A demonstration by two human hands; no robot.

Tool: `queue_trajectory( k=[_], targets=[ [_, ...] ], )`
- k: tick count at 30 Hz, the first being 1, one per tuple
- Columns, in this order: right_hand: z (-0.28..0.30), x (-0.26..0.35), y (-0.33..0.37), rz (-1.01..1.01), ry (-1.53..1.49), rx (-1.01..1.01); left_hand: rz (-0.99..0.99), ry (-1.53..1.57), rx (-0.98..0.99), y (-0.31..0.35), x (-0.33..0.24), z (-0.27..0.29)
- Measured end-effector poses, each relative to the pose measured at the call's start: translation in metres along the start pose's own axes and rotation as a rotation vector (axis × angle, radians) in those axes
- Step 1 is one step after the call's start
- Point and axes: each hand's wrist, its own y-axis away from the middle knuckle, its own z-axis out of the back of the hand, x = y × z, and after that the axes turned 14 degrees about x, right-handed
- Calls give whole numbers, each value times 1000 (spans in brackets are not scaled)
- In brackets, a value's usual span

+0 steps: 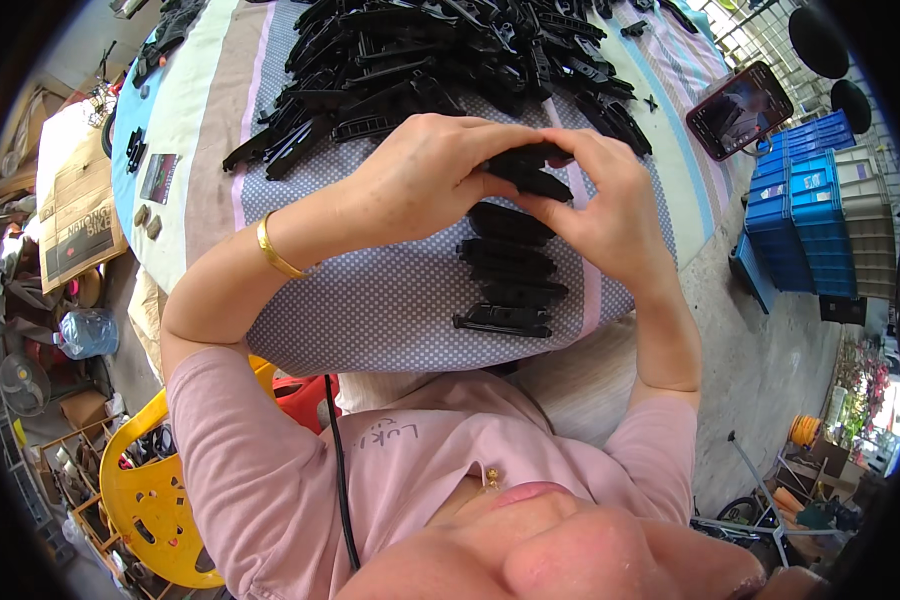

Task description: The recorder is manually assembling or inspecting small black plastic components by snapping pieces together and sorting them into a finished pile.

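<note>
My left hand and my right hand meet above the cloth, thumbs and fingers closed around the two ends of a dark stack of long black plastic parts. How many pieces are between the fingers I cannot tell. Just below, toward my body, a column of similar black parts lies crosswise on the dotted cloth, one after another. Beyond my hands spreads a large loose heap of the same slim black parts. My fingers partly hide the held pieces.
The striped, dotted cloth covers a round-edged table. A phone stands at the far right, near blue crates. At left lie small stones and a card. A yellow chair stands at lower left.
</note>
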Motion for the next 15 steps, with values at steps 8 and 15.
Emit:
queue_trajectory(
  k=[8,15],
  targets=[
    [0,-4,5,72,259,-62,-28,18,57,-1,8,0],
    [1,-17,0,-143,140,-11,141,-501,-40,1,48,37]
  ],
)
